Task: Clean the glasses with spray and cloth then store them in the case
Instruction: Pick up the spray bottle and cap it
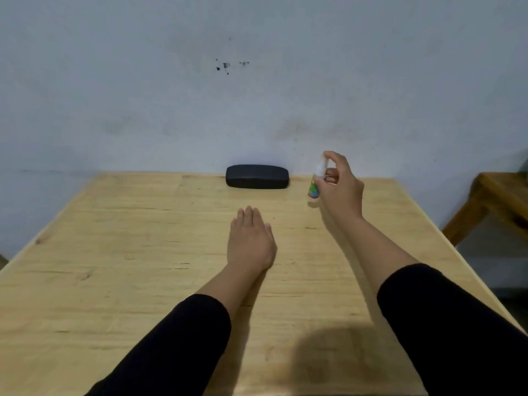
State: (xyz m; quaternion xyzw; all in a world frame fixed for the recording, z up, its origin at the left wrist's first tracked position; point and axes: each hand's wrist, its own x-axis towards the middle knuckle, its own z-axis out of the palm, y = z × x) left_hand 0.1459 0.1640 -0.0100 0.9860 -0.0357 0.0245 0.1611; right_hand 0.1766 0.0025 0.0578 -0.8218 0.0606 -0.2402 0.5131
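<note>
While both black sleeves (177, 347) reach in from the near edge, the left hand (251, 241) lies flat and empty on the bare wooden worktop (114, 252), palm down, fingers straight, its grip slack; further out, the right hand (340, 190) has its grip closed round a small spray bottle (315, 184), a finger curled over the top, the bottle's base at or just above the wood, which of the two I cannot tell; beyond that, just left of the bottle and close to the wall (257, 81), the black glasses case (257, 176) lies shut. Neither glasses nor cloth is visible anywhere; they may be inside the case, though that is a guess. Judged from this, either the task has barely begun or it is already finished, and I cannot tell which.
</note>
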